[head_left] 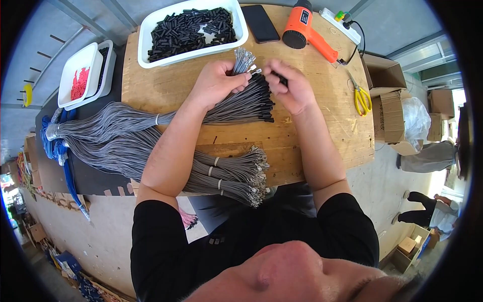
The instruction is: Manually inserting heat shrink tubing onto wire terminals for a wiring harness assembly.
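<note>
My left hand [215, 80] is closed around a bunch of grey cables, whose bare metal-tipped ends [243, 59] stick up above the fingers. Just right of them, my right hand [296, 86] is curled with a black tube [278, 77] showing between its fingers; how many it holds is hidden. Below both hands fan out grey cables with black sleeves [259, 98] on their ends. A white tie [157, 119] binds this bundle farther left. Nearer to me, several tied grey cable bundles [226, 173] end in uncovered metal terminals.
A white tray [143, 54] of black tubes stands at the back, beside a dark phone [260, 23]. An orange heat gun [305, 30], a power strip [342, 25] and yellow-handled scissors [362, 100] lie right. Far left, a white tray [64, 93] holds red pieces. Cartons [390, 118] stand beyond the table.
</note>
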A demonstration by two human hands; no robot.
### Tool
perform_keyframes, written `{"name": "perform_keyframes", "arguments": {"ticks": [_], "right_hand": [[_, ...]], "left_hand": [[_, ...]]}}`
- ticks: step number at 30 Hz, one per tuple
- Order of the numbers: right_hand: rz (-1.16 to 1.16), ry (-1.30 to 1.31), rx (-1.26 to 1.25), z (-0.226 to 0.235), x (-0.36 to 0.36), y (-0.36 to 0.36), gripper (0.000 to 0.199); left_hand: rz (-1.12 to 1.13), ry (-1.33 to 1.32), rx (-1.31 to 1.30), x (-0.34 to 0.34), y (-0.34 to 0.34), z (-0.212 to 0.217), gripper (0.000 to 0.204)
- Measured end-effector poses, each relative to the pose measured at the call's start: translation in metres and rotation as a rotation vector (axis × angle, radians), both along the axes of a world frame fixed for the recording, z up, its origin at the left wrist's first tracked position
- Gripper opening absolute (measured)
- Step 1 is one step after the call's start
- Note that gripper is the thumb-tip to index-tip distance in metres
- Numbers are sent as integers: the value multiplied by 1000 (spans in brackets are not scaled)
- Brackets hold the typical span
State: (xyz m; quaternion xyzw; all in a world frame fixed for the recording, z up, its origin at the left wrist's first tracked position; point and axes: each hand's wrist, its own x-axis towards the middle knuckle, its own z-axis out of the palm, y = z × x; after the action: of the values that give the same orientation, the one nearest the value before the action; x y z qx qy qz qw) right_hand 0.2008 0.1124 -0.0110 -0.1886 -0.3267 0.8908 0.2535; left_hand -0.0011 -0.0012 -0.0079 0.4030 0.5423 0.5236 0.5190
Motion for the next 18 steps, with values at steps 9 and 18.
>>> {"name": "perform_keyframes", "arguments": {"ticks": [9,18], "right_hand": [[-201,33,-152,-5,0,8,21],[-107,-16,-10,0,2,2,21]], "left_hand": [[64,-101,-50,-1,0,4,18],[52,-97,-36,-2,0,4,19]]}}
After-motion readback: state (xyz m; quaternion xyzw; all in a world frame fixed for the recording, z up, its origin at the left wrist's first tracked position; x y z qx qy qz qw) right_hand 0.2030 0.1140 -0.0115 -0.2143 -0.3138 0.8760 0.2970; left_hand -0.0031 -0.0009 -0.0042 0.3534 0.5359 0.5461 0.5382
